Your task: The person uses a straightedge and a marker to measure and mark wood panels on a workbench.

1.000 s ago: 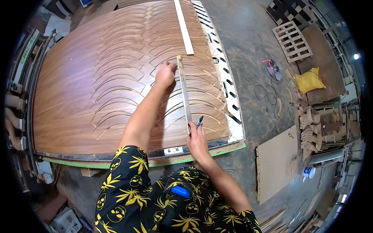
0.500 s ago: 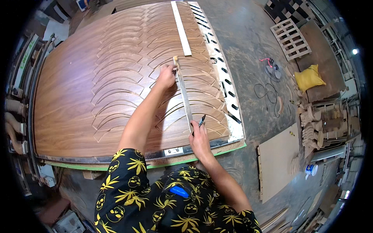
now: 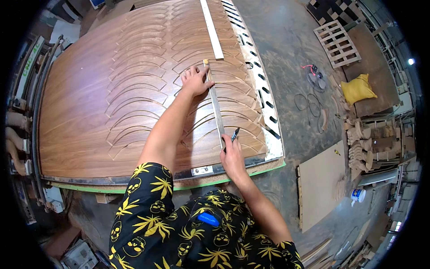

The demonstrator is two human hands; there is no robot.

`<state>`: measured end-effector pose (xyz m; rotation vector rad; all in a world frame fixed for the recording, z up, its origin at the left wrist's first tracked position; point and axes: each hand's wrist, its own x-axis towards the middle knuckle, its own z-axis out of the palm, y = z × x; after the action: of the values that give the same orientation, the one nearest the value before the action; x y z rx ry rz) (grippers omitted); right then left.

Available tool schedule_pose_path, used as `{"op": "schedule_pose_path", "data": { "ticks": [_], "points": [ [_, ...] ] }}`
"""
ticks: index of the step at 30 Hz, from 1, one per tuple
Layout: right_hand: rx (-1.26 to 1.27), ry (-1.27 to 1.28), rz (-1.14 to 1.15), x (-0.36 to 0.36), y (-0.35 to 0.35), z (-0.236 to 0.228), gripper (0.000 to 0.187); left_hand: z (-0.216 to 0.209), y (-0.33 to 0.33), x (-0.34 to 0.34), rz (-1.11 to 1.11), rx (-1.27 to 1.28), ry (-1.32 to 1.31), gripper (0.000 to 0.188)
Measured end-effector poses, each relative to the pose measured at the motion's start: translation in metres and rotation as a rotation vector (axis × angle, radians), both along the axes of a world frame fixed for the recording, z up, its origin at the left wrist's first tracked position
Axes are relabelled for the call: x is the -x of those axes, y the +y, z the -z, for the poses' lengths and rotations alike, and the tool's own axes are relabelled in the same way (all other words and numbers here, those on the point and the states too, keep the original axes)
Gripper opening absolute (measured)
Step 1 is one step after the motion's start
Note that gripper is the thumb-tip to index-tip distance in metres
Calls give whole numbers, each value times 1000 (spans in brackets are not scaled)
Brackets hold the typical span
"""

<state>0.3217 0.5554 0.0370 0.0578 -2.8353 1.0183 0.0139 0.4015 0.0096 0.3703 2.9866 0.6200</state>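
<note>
A long, narrow metal straightedge [image 3: 216, 105] lies on a wood-grain panel [image 3: 74, 121] that has rows of curved grooves cut in it. At its far end is a small yellowish tip [image 3: 206, 62]. My left hand [image 3: 194, 82] rests over the straightedge near that tip, open, fingers spread on the panel and thumb across the metal. My right hand [image 3: 233, 158] is closed around a dark marker pen [image 3: 235, 132], which points up and away. Its thumb and fingers also touch the near end of the straightedge.
A white strip [image 3: 212, 31] lies on the panel beyond the straightedge. A slotted white metal rail [image 3: 264, 96] runs along the panel's right edge. On the floor to the right are a cable [image 3: 309, 105], a flat board [image 3: 321, 186], a yellow sack [image 3: 359, 88] and a white bucket [image 3: 358, 196].
My left hand has gone from pinching the straightedge's far end to lying spread over it. The straightedge has shifted slightly right. My right hand keeps hold of the pen.
</note>
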Motion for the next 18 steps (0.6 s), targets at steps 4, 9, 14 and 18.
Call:
{"op": "schedule_pose_path", "data": {
  "ticks": [4, 9, 14, 18],
  "points": [
    [4, -26, 16, 1, 0, 0, 60, -3, 5, 12, 20, 26, -101, 86],
    [23, -10, 21, 5, 1, -2, 61, -5, 9, 20, -1, 7, -112, 90],
    [44, -37, 40, 3, 5, -4, 61, 4, 14, 23, -32, -51, -85, 90],
    [41, -49, 2, -8, 10, -14, 60, 10, 9, 21, -40, -124, -58, 88]
  ]
}}
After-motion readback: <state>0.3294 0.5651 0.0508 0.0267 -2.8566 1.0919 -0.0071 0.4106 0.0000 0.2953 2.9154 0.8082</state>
